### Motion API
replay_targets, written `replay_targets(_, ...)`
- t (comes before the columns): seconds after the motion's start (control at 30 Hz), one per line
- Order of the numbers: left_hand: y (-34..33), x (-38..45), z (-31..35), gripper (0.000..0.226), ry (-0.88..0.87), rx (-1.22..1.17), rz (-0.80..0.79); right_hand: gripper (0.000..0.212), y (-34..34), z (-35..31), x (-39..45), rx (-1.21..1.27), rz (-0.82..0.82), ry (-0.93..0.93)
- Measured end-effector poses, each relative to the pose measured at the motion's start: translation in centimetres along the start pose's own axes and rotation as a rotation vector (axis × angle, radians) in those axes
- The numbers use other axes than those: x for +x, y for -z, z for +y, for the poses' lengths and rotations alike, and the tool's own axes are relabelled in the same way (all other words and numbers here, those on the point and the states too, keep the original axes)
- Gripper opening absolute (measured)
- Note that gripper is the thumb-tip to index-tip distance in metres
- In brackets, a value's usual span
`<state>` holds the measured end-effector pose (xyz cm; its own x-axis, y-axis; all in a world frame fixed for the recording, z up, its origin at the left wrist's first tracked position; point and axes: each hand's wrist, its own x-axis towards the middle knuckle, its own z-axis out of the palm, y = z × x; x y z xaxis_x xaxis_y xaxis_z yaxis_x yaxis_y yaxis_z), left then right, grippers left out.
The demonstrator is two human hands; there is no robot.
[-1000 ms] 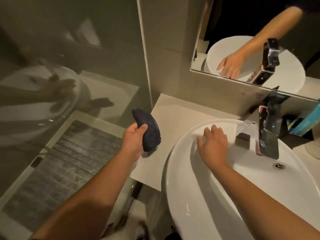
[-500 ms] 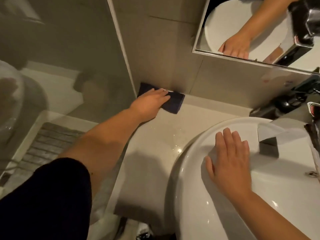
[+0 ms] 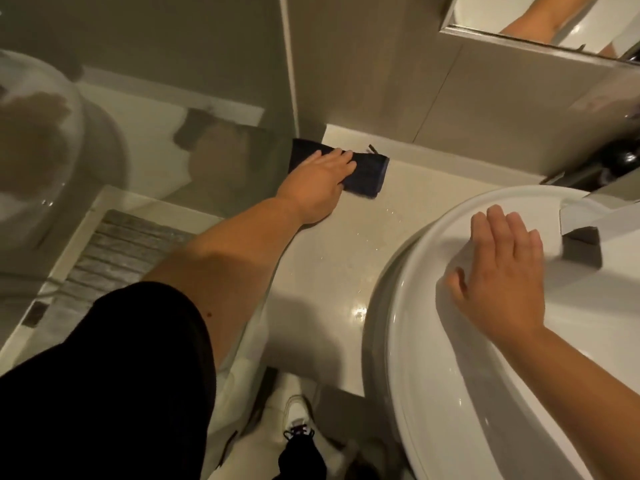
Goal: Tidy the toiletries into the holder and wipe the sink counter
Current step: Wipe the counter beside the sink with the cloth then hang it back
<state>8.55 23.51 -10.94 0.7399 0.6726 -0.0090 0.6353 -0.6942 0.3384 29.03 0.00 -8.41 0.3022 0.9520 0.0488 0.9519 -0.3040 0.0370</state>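
Note:
My left hand (image 3: 320,181) presses flat on a dark blue cloth (image 3: 369,174) that lies on the pale sink counter (image 3: 332,271), near the back wall and the glass panel. Small water drops shine on the counter in front of the cloth. My right hand (image 3: 502,271) rests palm down, fingers spread, on the rim of the white basin (image 3: 433,358) and holds nothing. The toiletries and their holder are out of view.
A glass shower panel (image 3: 138,133) bounds the counter on the left. The tap base (image 3: 581,237) stands behind my right hand. A mirror edge (image 3: 519,39) sits on the tiled wall above. Dark objects (image 3: 620,157) lie at the far right.
My left hand carried the cloth from mid-air to the back of the counter and now presses it there, shifted slightly right. My right hand stayed on the basin rim. The view tilted down.

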Motion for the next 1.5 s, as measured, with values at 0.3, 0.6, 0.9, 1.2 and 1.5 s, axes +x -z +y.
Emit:
replay_targets(0.3, -2.3, -18.0, 6.4, 0.047, 0.173, -0.022, 0.052, 0.078, 0.9, 0.3, -0.4, 0.033, -0.032, 0.066)
replay_targets(0.6, -5.1, -28.2, 14.0, 0.052, 0.335, -0.061, 0.112, 0.082, 3.0, 0.9, -0.2, -0.004, -0.205, 0.084)
replay_targets(0.9, -5.3, -27.6, 23.2, 0.042, 0.821, -0.822, 0.284, 0.086, 3.3, 0.4, -0.5, -0.085, -0.222, 0.064)
replay_targets(1.2, 0.0, -26.9, 19.4, 0.034, 1.111, -2.173, 0.427, 0.086, 3.2, 0.2, -0.4, -0.114, -0.236, 0.043)
replay_targets(1.5, 8.0, -15.7, 9.8, 0.019, 0.871, -1.286, 0.594, 0.086, 3.3, -0.8, -0.2, -0.101, -0.254, -0.014)
